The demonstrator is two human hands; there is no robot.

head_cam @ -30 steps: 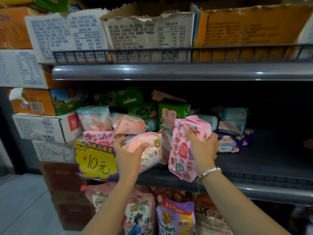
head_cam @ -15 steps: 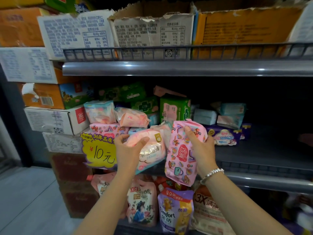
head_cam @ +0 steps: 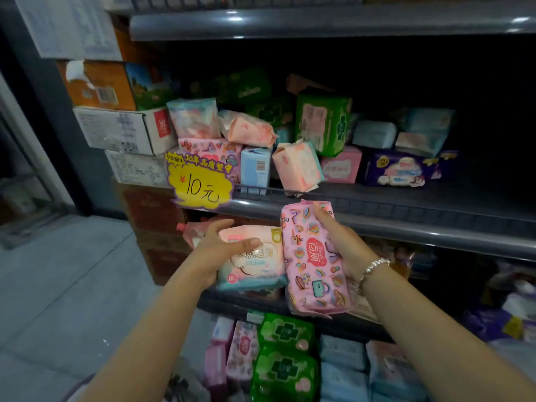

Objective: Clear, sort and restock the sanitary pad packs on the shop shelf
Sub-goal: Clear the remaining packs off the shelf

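The grey metal shelf (head_cam: 406, 227) ran across in front of me, its deck a muddle of sanitary pad packs crowded to the left and middle, with the right end bare, which I judged was why I was clearing it. Below it, a lower tier held green pad packs (head_cam: 285, 355) and pale blue ones standing in tidier rows, perhaps the sorted stock. A tall green pack (head_cam: 322, 123) stood upright at the back of the muddle, a purple pack (head_cam: 400, 169) lay flat to its right, and a peach pack (head_cam: 297, 166) leaned at the rail. A yellow 10-yuan price sign (head_cam: 200, 181) hung on the rail, covering part of a patterned pink pack behind it. My right hand (head_cam: 342, 245) was wrapped round a pink cartoon-print pack (head_cam: 313, 262), held upright below the shelf edge; my left hand (head_cam: 220, 250) clasped a pale pink pack (head_cam: 252, 259), thumb across its face, the two packs touching side by side, probably for carrying off together. The shelf's back was too dark to read, and the fingers of both hands were hidden behind the packs.
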